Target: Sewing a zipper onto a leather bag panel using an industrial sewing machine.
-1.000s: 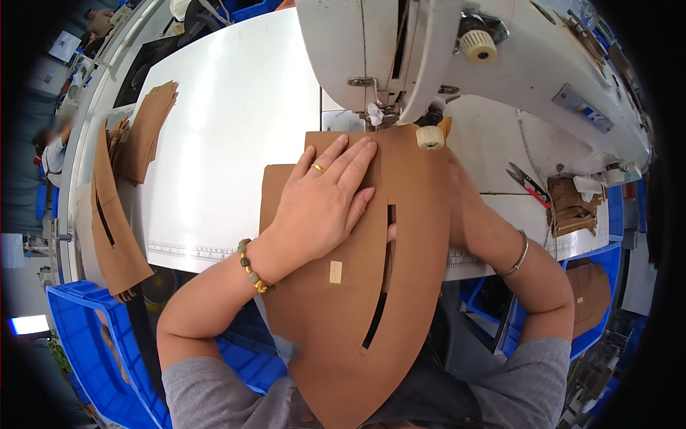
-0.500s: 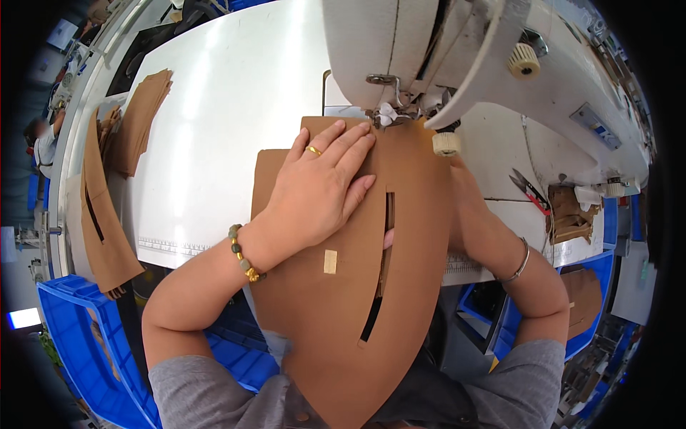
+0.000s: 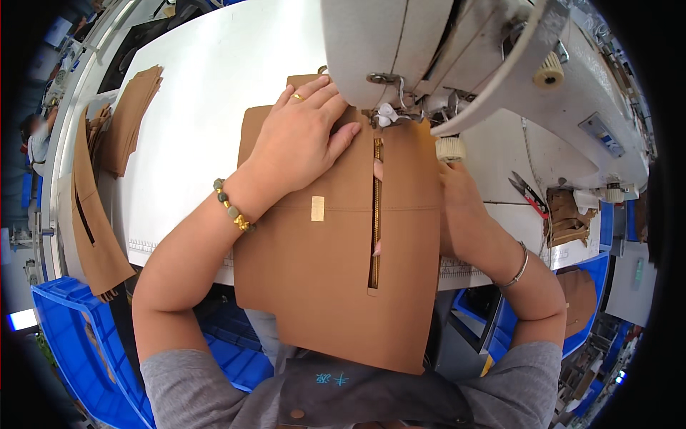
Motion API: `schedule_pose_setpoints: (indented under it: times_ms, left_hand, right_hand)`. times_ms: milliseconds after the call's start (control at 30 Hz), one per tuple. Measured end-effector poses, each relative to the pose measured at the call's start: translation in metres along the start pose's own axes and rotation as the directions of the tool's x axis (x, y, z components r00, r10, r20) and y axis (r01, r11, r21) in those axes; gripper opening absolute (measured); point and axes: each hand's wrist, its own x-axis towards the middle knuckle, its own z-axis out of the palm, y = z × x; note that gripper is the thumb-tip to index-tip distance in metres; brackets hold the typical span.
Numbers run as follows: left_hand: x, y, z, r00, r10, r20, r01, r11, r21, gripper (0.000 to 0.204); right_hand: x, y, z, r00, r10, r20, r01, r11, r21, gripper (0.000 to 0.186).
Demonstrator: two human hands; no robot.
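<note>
A brown panel [image 3: 336,250], leather-like, with a long slot lies under the presser foot of a white sewing machine [image 3: 493,79]. Through the slot shows a zipper [image 3: 376,214] with gold teeth. My left hand [image 3: 304,132] lies open and flat on the panel's upper left part, thumb spread toward the slot. At the panel's right edge my right hand [image 3: 461,211] grips it from below; most of its fingers are hidden, though bits of skin show through the slot. A small beige tag [image 3: 317,209] sits on the panel, left of the slot.
Brown pieces [image 3: 132,121] are stacked at the left of the white table [image 3: 207,86], beside a slotted brown panel [image 3: 93,222]. Red-handled thread snips [image 3: 530,193] and brown scraps [image 3: 568,218] lie at the right. A blue crate [image 3: 86,350] stands lower left.
The panel has turned and slid up and left; its lower end is now farther from me. My left hand has moved up and left with it. The gold zipper teeth now show in the slot.
</note>
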Motion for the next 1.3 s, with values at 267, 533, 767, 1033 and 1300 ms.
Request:
schedule_pose_setpoints:
  times_ms: [267,533,767,1033,1300]
  left_hand:
    - [-0.041,0.043,-0.015,0.996,0.078,-0.041,-0.081,0.995,-0.066,0.045]
    - [-0.044,0.038,-0.008,0.998,0.041,0.038,-0.04,0.998,-0.039,0.052]
    - [-0.046,0.038,-0.01,0.998,0.041,0.051,-0.037,0.996,-0.084,0.05]
    - [-0.048,0.042,-0.012,0.997,0.058,0.051,-0.053,0.993,-0.105,0.05]
    - [-0.046,0.042,-0.01,0.997,0.064,0.037,-0.063,0.998,-0.025,0.049]
  right_hand:
    - [-0.001,0.0,-0.001,0.999,0.01,0.053,-0.011,1.0,0.022,0.06]
    - [0.0,0.003,0.003,1.0,-0.022,0.018,0.022,1.0,-0.018,0.064]
    - [0.0,0.003,0.004,1.0,-0.015,0.013,0.015,1.0,-0.013,0.063]
    - [0.001,-0.002,-0.002,1.0,0.002,0.022,-0.002,1.0,-0.013,0.061]
    - [0.002,-0.002,-0.002,1.0,-0.017,0.004,0.017,1.0,-0.017,0.062]
